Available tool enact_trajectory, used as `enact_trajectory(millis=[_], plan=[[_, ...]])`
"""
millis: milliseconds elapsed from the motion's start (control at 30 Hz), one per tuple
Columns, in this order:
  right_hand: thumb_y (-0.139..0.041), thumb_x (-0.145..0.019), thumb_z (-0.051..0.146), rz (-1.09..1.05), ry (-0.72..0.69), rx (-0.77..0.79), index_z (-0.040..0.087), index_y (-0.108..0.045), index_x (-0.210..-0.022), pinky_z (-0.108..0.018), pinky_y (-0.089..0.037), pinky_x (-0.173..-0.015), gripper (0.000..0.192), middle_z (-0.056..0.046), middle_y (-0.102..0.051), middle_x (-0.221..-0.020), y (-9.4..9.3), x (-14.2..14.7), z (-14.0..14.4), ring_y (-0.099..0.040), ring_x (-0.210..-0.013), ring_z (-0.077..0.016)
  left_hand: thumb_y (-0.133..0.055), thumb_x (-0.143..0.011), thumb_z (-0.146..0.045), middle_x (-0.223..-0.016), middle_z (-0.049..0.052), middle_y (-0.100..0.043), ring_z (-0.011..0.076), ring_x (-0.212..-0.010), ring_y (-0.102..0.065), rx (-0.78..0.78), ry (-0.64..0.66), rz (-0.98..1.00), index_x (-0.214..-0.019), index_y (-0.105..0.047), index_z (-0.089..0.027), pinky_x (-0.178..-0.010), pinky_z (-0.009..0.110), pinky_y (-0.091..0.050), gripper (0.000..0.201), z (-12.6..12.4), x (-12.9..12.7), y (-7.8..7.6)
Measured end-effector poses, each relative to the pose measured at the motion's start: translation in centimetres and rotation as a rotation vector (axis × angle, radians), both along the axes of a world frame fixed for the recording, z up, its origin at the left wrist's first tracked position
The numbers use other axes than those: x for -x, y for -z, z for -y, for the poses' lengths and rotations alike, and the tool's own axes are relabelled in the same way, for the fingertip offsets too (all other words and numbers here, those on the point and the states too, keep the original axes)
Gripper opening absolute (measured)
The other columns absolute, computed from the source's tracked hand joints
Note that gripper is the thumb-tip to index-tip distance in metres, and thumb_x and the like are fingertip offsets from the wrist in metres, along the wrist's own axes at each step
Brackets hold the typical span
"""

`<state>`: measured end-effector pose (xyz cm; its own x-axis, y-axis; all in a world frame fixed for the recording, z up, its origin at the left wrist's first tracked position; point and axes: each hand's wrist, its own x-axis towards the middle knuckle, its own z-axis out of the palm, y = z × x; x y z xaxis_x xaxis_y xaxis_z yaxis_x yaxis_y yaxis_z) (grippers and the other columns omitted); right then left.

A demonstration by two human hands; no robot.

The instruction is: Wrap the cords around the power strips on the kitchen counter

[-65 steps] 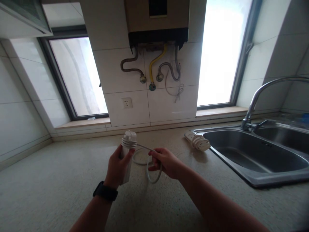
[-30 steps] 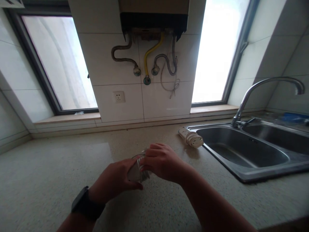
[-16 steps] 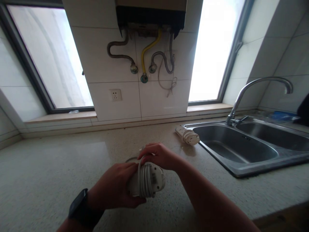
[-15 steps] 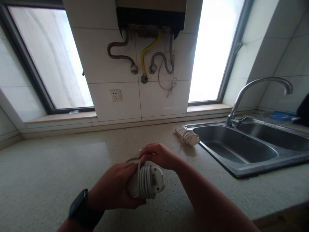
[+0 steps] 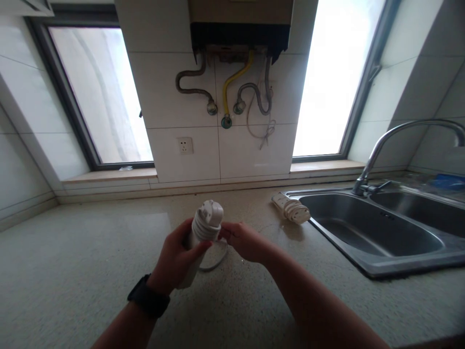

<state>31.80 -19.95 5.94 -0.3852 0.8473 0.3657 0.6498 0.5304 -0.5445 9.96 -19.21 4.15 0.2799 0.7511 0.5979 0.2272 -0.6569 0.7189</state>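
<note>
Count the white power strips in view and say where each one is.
2. One power strip is held upright in the left hand, its cord wound round it, with the right hand at the cord. The other strip lies on the countertop beside the sink.

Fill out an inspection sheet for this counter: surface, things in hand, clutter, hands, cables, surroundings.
Surface: speckled counter, dry as far as visible.
Things in hand: white power strip, its cord coiled around the top end, one loop hanging loose.
Clutter: second wrapped strip lying by the sink.
Hands: left hand grips the power strip; right hand pinches the cord.
Cables: thin wire dangling below the heater.
Surroundings: wall outlet, faucet, two windows.
</note>
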Motion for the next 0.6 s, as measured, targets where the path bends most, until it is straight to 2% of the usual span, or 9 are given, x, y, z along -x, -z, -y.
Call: enact_trajectory(millis=[233, 400, 500, 600], plan=[[-0.049, -0.093, 0.028, 0.119, 0.122, 0.031, 0.018, -0.068, -0.086, -0.023, -0.029, -0.061, 0.022, -0.002, -0.063, -0.074, -0.4, 0.0, 0.3, -0.051, -0.066, -0.0108, -0.069, -0.084, -0.048, -0.097, 0.006, -0.069, 0.0207, -0.089, -0.061, 0.158, -0.034, 0.152, -0.116, -0.063, -0.014, -0.078, 0.030, -0.048, 0.047, -1.2, 0.2, -0.2], [-0.052, -0.094, 0.034, 0.178, 0.152, -0.039, 0.017, -0.065, -0.082, -0.024, -0.024, -0.057, 0.025, -0.001, -0.062, -0.071, -0.7, 0.1, 0.7, -0.049, -0.062, -0.0100, -0.066, -0.084, -0.052, -0.089, 0.005, -0.067, 0.0160, -0.073, -0.058, 0.197, -0.073, 0.225, -0.108, -0.065, -0.013, -0.065, 0.026, -0.044, 0.046, -2.1, 0.3, 0.0], [-0.055, -0.093, 0.035, 0.239, 0.133, -0.106, 0.017, -0.063, -0.076, -0.025, -0.022, -0.056, 0.026, 0.000, -0.058, -0.065, -1.0, 0.3, 1.3, -0.042, -0.057, -0.0085, -0.063, -0.084, -0.058, -0.078, 0.004, -0.064, 0.0147, -0.063, -0.054, 0.228, -0.152, 0.261, -0.101, -0.065, -0.012, -0.058, 0.026, -0.041, 0.049, -2.7, 0.8, 0.1], [-0.058, -0.092, 0.034, 0.260, 0.067, -0.135, 0.016, -0.058, -0.071, -0.025, -0.020, -0.054, 0.028, 0.003, -0.051, -0.059, -1.5, 0.2, 2.1, -0.035, -0.053, -0.0073, -0.061, -0.084, -0.061, -0.078, 0.005, -0.065, 0.0180, -0.069, -0.059, 0.171, -0.288, 0.208, -0.101, -0.066, -0.013, -0.061, 0.027, -0.042, 0.051, -3.2, 1.6, 0.1]])
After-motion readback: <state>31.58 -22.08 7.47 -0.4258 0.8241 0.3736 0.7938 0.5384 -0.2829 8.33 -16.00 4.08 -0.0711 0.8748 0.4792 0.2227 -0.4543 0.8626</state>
